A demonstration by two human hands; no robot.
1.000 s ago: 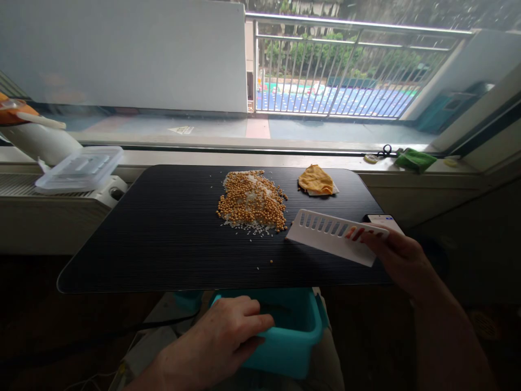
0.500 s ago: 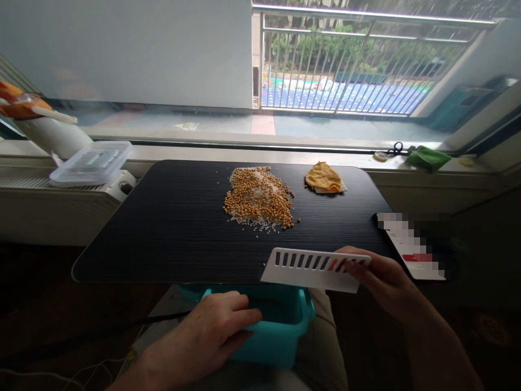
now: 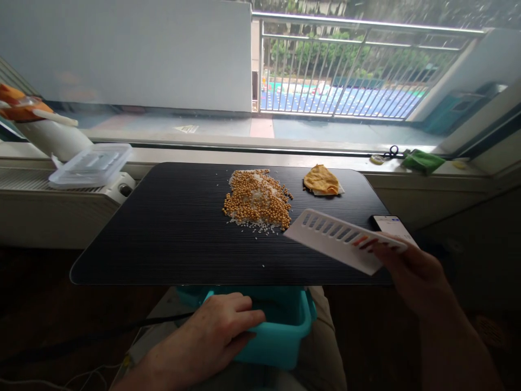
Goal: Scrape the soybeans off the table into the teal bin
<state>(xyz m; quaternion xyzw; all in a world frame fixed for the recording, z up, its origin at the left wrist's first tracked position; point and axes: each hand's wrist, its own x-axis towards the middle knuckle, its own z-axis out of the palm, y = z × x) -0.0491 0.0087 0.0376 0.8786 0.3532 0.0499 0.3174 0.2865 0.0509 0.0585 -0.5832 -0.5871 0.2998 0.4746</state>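
White slotted scraper (image 3: 334, 243), in the head view, is tilted over the right part of the black tabletop (image 3: 154, 233), its leading end just beside the heap of yellow beans and white grains (image 3: 258, 198); whether its lower edge touches the surface, we cannot tell. To sweep well, as we judge it, we should lay that long edge flat, take a little from the heap's fringe, and draw slowly toward us so that nothing rolls round the ends. A stray white grain (image 3: 263, 266) lies between heap and near edge. The teal tub (image 3: 280, 347) sits below that edge, and its mouth ought to line up with our stroke. The fingers of our right hand (image 3: 413, 269) are closed around the scraper's right end; our left hand (image 3: 228, 320) pinches the tub's rim, fingers over it, thumb outside.
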